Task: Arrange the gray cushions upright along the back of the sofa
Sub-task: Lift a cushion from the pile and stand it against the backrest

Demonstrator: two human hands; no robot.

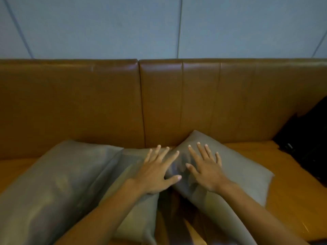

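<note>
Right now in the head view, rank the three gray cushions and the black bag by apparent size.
1. left cushion, nearest the camera, so unsure
2. right cushion
3. middle cushion, partly covered
4. black bag, cut off by the frame

Behind the seating you see a pale blue-gray panelled wall, divided by thin seams, one vertical near the centre and others slanting at the left and right edges. At your far right, a black object lies partly out of frame; its type cannot be determined.
</note>
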